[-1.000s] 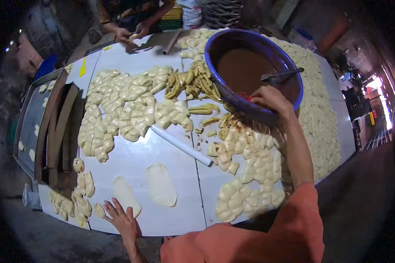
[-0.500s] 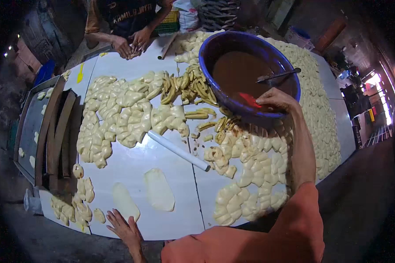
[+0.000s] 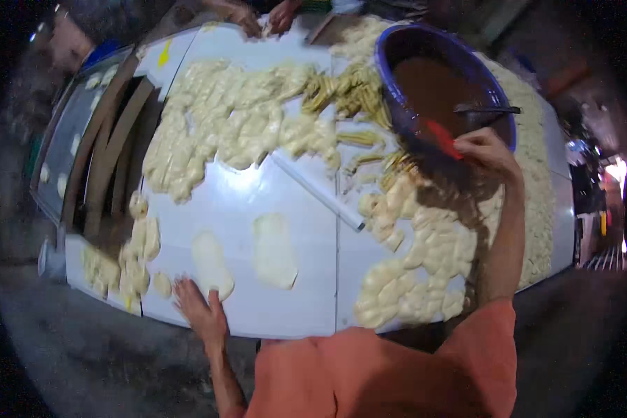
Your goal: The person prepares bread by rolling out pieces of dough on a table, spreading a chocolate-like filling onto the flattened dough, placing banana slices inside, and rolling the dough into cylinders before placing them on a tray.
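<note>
My right hand [image 3: 490,152] is closed on a red scraper [image 3: 440,138], held at the near rim of a large blue basin [image 3: 503,90]. Brown filling [image 3: 428,87] lies in the basin, and a dark-handled utensil [image 3: 488,109] rests in it across the far right side. My left hand [image 3: 202,312] lies with fingers spread at the table's near edge. Its thumb reaches the lower end of a flattened oval dough sheet [image 3: 211,259]. A second dough sheet [image 3: 274,251] lies to the right of that one.
A pale rolling pin [image 3: 319,193] lies diagonally mid-table, near many dough pieces [image 3: 223,118] and sliced bananas [image 3: 355,90]. More dough [image 3: 414,279] covers the right. Long brown boards [image 3: 115,153] and a tray [image 3: 52,157] stand left. Another person's hands [image 3: 265,21] work at the far edge.
The whole view has shifted, with the table now higher in it. My right hand has drawn the red scraper slightly toward me, up to the basin's near rim. My left hand stays beside the dough sheet.
</note>
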{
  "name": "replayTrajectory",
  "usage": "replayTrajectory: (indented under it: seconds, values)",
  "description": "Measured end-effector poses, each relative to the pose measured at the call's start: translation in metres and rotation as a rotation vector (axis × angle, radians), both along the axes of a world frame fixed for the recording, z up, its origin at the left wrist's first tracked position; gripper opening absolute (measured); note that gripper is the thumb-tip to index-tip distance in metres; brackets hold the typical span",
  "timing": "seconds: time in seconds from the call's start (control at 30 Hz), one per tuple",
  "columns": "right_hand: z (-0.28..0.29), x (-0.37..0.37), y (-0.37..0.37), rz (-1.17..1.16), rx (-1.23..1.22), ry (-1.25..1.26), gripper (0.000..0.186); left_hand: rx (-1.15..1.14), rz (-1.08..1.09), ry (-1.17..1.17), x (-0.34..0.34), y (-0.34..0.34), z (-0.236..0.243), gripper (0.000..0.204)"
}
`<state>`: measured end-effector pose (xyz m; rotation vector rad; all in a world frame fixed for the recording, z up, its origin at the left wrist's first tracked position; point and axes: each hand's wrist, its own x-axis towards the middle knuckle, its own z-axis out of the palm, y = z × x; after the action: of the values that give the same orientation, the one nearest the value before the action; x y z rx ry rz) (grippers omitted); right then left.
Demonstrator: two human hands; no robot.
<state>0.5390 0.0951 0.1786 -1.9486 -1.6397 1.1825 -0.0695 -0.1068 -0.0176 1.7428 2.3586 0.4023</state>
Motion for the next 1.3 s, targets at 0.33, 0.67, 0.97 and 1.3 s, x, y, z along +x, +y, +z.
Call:
replayTrajectory:
  seconds: [0.33, 0.67, 0.97, 1.3]
  values:
    - [-0.081, -0.179, -0.067, 0.470, 0.060, 0.063, 0.033, 0.105, -0.008, -0.022, -0.002, -0.003, -0.005, 0.079]
    - [-0.093, -0.272, -0.103, 0.573, 0.408, -0.422, 0.017, 0.144, -0.009, -0.027, 0.002, 0.000, -0.008, 0.082]
    - [-0.110, -0.281, -0.126, 0.536, 0.708, -0.537, 0.019, 0.165, -0.014, -0.026, 0.001, 0.000, -0.009, 0.078]
    - [-0.106, -0.275, -0.141, 0.511, 0.606, -0.537, 0.017, 0.136, -0.031, 0.011, -0.003, -0.002, -0.013, 0.072]
